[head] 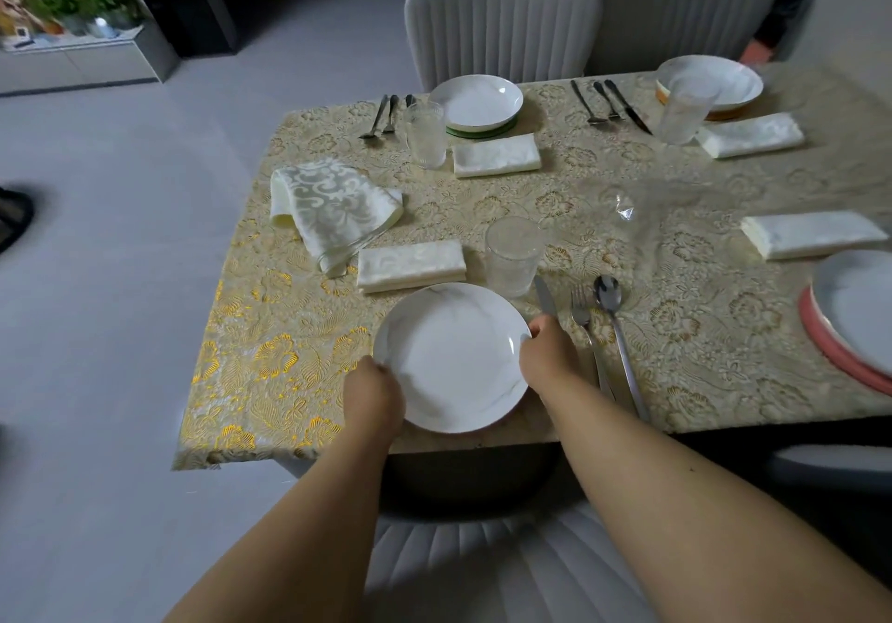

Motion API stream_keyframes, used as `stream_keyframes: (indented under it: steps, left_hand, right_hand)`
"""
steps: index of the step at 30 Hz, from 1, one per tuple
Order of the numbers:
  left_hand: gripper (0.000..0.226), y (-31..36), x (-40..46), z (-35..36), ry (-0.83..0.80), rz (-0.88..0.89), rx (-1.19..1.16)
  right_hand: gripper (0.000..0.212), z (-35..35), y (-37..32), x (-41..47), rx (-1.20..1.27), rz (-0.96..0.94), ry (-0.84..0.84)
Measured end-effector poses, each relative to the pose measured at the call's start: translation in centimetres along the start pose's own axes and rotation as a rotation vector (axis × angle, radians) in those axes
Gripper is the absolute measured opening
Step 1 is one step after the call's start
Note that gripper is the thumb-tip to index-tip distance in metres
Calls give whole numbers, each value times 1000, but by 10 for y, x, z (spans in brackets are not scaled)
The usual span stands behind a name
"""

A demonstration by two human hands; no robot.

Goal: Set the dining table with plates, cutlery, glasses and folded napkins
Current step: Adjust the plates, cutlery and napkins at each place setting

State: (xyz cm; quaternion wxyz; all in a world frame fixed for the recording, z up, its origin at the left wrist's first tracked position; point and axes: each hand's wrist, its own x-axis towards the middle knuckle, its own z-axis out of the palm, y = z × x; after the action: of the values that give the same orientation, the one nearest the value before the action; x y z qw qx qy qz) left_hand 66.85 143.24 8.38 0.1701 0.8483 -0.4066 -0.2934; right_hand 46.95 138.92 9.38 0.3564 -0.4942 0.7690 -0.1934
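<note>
Hands: left hand [374, 393] and right hand [545, 349] each grip opposite rims of the white plate [451, 357], near the counter [675, 342] edge. Keep it level; centre it below the folded napkin [411, 266], left of the knife [545, 295].

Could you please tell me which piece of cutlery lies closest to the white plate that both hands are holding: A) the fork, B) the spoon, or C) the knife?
C: the knife lies right beside the white plate, with fork and spoon farther right.
</note>
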Motion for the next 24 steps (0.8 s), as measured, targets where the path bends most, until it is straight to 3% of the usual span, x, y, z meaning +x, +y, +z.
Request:
stream_keyframes:
  steps: [6, 10, 13, 17, 21, 24]
  left_hand:
    - [22, -3, -1, 1, 41, 58, -48]
    - [24, -5, -4, 1, 71, 86, -61]
    - [37, 2, -2, -2, 140, 18, -41]
    - [48, 16, 33, -19, 197, -23, -69]
    - [45, 40, 79, -27, 167, 26, -115]
    - [44, 58, 102, -29, 145, -14, -119]
  right_hand:
    - [25, -5, -2, 5, -55, -23, 145]
    - [59, -22, -23, 22, 101, -118, 253]
    - [82, -28, -41, 39, 120, -240, 287]
    - [105, -30, -57, 58, 80, -319, 191]
    - [90, -30, -64, 74, -35, -323, 206]
    - [84, -32, -64, 87, 8, -325, 261]
